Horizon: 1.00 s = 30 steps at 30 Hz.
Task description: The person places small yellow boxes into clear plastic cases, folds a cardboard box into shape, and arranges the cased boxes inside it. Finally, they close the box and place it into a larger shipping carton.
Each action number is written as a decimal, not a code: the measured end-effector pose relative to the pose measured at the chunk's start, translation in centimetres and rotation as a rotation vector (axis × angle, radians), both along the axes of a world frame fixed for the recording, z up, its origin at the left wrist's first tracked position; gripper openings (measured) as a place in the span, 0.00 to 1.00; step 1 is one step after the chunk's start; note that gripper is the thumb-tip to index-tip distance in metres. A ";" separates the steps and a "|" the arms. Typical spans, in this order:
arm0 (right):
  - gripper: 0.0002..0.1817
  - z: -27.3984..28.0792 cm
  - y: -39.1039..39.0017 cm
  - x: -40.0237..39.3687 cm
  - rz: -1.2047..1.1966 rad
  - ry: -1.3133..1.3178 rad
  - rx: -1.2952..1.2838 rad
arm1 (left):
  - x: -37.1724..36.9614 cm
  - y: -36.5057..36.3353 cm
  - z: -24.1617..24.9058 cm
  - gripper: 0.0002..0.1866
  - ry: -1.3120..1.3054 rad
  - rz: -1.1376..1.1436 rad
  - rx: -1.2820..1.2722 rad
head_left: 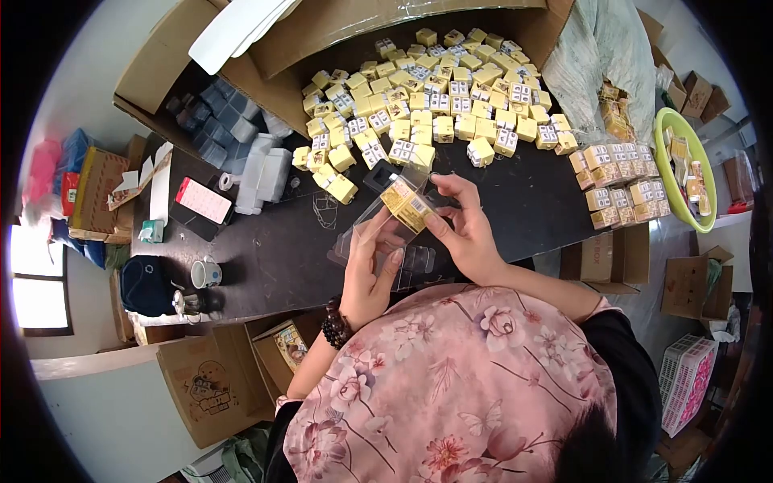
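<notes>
Close to the table's near edge, my left hand (369,272) grips a clear plastic case (346,243) from below, fingers curled round its side. A small yellow printed box (410,206) with a barcode sits tilted at the upper part of that case. My right hand (471,238) pinches the box's right corner, with the thumb on its face and the index finger bent above it. Behind my hands spreads a heap of small yellow-and-white boxes (443,103), spilling out of a large cardboard carton (394,30).
Clear plastic cases (264,173) lie left of the heap, near a phone (203,201) and a mug (206,274). Packed boxes (620,173) stand in stacks at the right, beside a green basket (662,153). Open cartons (211,386) stand below the table.
</notes>
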State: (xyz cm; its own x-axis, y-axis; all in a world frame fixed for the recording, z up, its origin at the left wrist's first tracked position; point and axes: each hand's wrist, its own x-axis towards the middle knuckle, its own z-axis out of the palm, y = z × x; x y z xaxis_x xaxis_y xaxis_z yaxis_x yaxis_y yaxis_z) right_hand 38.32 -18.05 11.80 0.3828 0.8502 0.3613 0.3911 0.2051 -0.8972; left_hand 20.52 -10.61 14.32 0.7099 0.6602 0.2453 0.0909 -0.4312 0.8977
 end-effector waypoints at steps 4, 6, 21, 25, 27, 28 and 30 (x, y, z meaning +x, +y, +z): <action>0.27 -0.3 0.2 0.0 0.373 1.325 -0.008 | 0.2 -0.1 0.6 0.33 -0.067 -0.234 -0.318; 0.25 -1.0 0.6 0.4 0.219 1.129 0.095 | -0.4 0.2 0.7 0.30 0.003 -0.356 -0.423; 0.12 -0.2 0.1 1.1 0.469 0.512 -0.128 | -0.2 1.9 -0.3 0.27 -0.055 -0.166 -0.453; 0.10 0.3 0.5 1.0 0.408 0.656 0.051 | 0.5 1.4 0.2 0.27 -0.083 -0.061 -0.266; 0.09 0.4 0.8 1.6 0.388 0.659 0.062 | 0.7 1.2 -0.1 0.27 -0.156 -0.037 -0.306; 0.10 0.1 1.1 2.1 0.461 0.644 -0.018 | 0.7 1.1 -0.2 0.27 -0.174 -0.028 -0.298; 0.11 0.0 1.3 2.5 0.534 0.629 -0.097 | 0.6 1.0 -0.2 0.27 -0.189 -0.019 -0.289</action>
